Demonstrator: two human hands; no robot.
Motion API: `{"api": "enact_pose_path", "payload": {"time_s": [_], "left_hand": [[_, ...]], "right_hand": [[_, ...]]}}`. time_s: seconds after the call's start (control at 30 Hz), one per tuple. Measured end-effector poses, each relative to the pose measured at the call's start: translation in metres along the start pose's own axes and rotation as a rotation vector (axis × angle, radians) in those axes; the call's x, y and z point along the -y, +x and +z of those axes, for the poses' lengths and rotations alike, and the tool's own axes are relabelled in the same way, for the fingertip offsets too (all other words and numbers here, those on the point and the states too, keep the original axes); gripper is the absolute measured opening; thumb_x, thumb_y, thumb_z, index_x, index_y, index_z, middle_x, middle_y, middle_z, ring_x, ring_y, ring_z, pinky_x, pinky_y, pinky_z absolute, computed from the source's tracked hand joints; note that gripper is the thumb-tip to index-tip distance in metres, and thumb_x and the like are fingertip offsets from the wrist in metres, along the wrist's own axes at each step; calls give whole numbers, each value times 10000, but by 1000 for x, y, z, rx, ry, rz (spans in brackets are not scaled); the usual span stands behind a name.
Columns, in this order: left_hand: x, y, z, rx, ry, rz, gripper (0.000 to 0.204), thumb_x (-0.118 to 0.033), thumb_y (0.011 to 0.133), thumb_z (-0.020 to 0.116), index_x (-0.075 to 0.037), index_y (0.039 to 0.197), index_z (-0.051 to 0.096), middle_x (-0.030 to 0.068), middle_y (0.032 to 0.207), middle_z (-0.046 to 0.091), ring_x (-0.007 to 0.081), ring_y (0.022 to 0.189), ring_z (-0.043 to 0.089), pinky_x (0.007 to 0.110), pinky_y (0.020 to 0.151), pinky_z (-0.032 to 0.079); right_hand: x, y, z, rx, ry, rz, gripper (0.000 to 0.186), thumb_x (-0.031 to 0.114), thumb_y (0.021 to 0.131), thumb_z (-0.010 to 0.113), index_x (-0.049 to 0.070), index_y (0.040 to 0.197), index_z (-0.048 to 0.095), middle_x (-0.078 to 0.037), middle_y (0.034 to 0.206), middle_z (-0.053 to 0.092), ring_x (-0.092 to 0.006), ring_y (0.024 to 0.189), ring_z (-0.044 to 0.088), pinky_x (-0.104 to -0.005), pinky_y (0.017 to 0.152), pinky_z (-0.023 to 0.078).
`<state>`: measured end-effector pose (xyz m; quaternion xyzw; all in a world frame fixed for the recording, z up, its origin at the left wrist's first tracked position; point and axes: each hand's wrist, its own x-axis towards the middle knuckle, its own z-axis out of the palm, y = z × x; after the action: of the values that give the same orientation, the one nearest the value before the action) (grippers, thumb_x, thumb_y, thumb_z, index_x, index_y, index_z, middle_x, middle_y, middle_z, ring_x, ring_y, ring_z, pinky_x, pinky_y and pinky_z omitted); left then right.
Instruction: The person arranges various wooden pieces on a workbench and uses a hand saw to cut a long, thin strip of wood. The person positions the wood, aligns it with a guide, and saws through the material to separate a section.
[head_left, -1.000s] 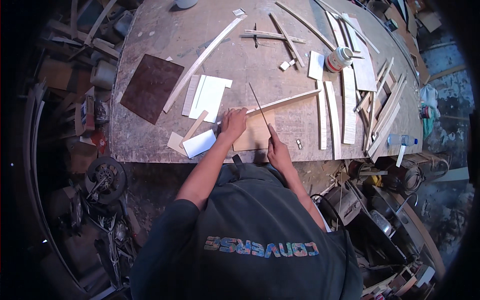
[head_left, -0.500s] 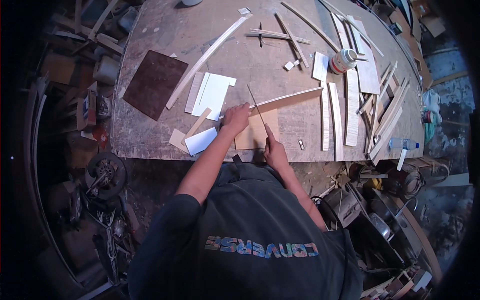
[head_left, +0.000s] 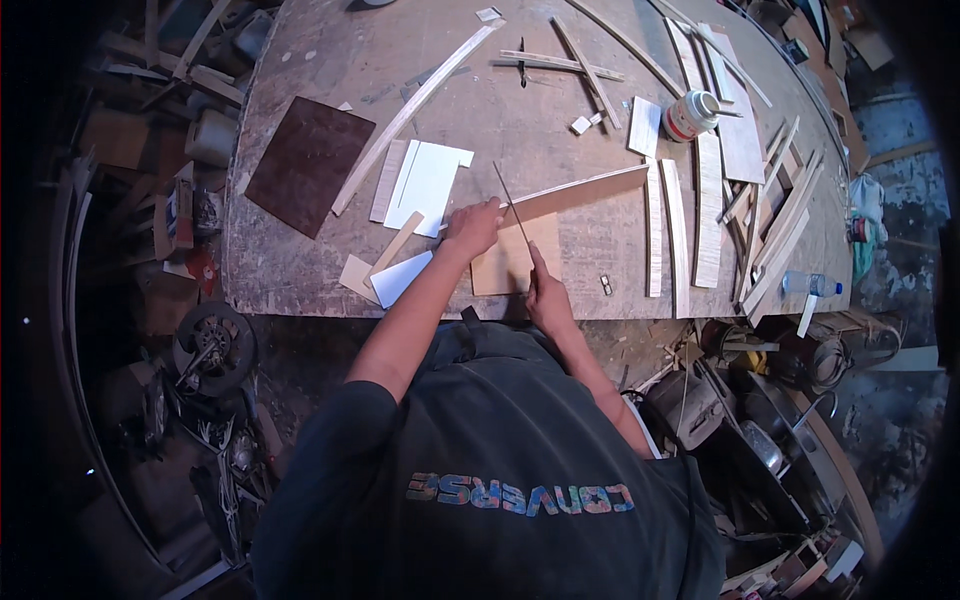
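My left hand (head_left: 472, 229) is closed on a long thin wooden strip (head_left: 588, 183), pressing it near its left end; the strip stands on edge and reaches rightward across the table. My right hand (head_left: 548, 298) grips a long, thin blade (head_left: 512, 210), which crosses the strip just right of my left fingers, pointing away from me. Under both lies a square tan board (head_left: 513, 268). To the left are white pieces (head_left: 420, 190) and a narrow tan strip (head_left: 395, 240). A small metal piece (head_left: 605, 285) lies right of my right hand.
On the worktable (head_left: 280, 280) are a dark brown panel (head_left: 309, 165), a jar (head_left: 690, 117), several wood strips (head_left: 705, 220) at the right, and a clear bottle (head_left: 810, 284) by the near right corner. A wheel (head_left: 215, 350) and clutter surround the table.
The blade has shifted slightly along its length in my right hand, across the strip. My left hand stays on the strip, and the whole view has shifted a little.
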<state>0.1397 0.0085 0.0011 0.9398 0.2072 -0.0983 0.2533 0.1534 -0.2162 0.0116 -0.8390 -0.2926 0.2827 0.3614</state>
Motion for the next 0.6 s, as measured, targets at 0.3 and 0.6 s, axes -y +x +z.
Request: {"api": "enact_pose_path", "payload": {"time_s": [0.3,0.6], "left_hand": [[7,6,-2,26,-8,3,276,-257,956,604,-50,1119,524,212,1063,687,440,1028,644,553,845,500],[9,11,-5,74,-26,1,283,-258,960,605,-35,1115,528,225,1053,685,440,1026,646,551,845,501]], "right_hand": [[11,20,0,-6,-42,5,749,9,895,507,162,1584,257,-291,807,646,-466,763,646,-552,723,505],[10,22,-3,41,-57,14,810,-1,855,525,161,1590,225,-297,821,649,-471,774,647,-559,722,504]]}}
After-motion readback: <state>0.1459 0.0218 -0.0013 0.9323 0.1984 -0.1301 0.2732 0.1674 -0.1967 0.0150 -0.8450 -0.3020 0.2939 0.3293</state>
